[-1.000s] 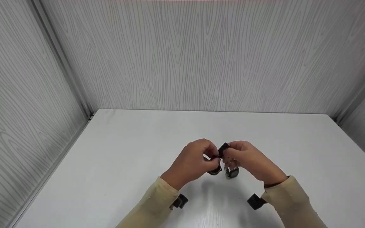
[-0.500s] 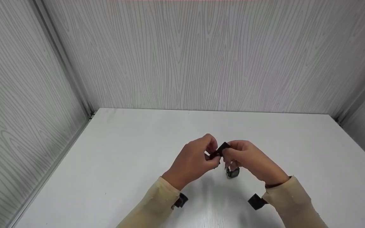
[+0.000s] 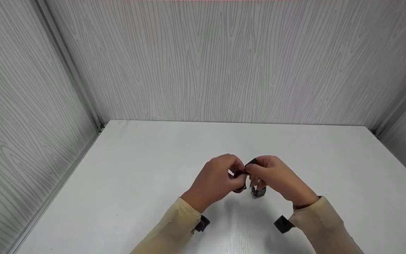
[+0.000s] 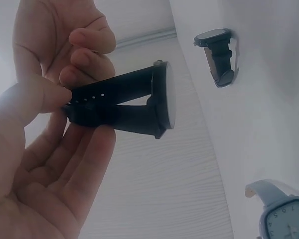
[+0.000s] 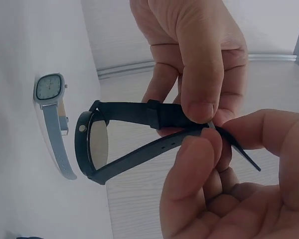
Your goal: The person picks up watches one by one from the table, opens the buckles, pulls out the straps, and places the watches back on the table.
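Steadily: on black watch, left grip pinches keeper strap, right grip the holed strap; best keep both aligned.

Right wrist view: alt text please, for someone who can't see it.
A black watch is held by its strap in the left hand at top and the right hand at lower right. A blue-grey watch lies on the white table at left.

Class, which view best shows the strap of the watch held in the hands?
The right wrist view: both halves of the strap show, with the loop and a free end. The left wrist view shows both halves and a row of holes, but ends mostly hidden. The head view shows only small dark parts.
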{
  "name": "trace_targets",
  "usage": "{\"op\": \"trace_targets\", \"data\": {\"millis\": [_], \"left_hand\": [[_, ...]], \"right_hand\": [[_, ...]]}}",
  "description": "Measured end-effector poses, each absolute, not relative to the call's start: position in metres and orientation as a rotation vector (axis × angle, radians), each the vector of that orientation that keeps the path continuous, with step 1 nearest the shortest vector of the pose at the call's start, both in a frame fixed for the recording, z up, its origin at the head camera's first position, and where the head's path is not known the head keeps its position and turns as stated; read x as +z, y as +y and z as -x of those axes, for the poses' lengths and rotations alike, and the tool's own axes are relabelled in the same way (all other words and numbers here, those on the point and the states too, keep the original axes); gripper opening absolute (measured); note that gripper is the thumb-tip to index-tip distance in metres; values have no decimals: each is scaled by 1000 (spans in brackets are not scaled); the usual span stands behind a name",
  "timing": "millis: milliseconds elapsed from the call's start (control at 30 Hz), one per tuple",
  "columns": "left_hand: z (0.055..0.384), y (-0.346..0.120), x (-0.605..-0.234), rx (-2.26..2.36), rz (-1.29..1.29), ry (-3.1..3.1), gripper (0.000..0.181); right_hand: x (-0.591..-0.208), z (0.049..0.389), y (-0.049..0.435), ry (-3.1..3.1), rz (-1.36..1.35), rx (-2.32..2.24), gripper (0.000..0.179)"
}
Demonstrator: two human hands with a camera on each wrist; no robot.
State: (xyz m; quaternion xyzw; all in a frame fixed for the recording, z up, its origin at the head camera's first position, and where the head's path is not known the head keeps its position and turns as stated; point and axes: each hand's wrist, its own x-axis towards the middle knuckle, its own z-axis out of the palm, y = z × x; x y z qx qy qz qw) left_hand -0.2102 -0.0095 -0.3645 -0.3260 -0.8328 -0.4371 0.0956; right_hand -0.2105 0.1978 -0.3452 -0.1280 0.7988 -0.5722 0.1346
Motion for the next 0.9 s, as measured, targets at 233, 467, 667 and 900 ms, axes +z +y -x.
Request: {"op": "trace_targets", "data": {"millis": [233,467,667,900], "left_hand": [[209,-10,-365,-1224,956,-2475,8],[209,-10,-365,-1138,989,-2438,9],[210,-11,-365,-1320,987,-2445,13],[209,-12,-363,-1462,907,-2531,13]], "right_hand": [[-343,212,203,2245,408,-1634,26],[-340,212,204,2201,432,-1638,27],[-340,212,203,2213,391,-1668,26],[-340,212,202,2222,418,-1647,26]]}}
